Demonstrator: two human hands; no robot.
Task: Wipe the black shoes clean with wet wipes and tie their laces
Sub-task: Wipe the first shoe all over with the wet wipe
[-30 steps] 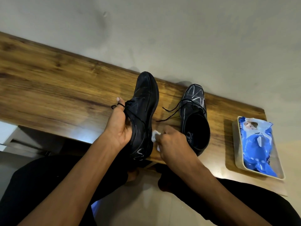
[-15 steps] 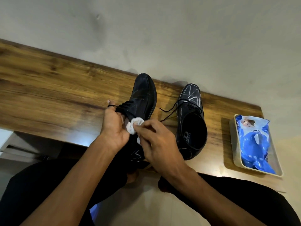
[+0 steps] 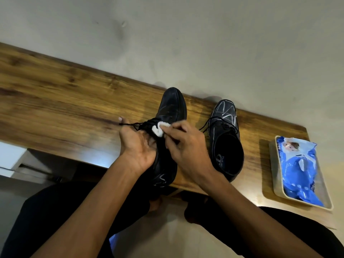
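Fingers of my right hand [image 3: 186,146] pinch the crumpled white wipe [image 3: 161,129], which has come up from the shoe's side onto the laces [image 3: 143,125]. My left hand [image 3: 137,146] grips this shoe [image 3: 172,107] at the lace area, tilted on the wooden table [image 3: 55,108]. I judge the wiping now reaches the tongue. The leather looks smooth with faint streaks; the second shoe [image 3: 225,116] stands beside, chalky lines untouched, laces loose. The glossy wipes pack [image 3: 297,164] lies in a tray [image 3: 273,164].

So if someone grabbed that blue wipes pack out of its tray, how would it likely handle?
Probably soft and floppy: the blue wipes pack is a crinkled film pouch that sags in the tray. Its glossy surface might be a bit slippery. It lies flat, so rolling or tipping seems unlikely.
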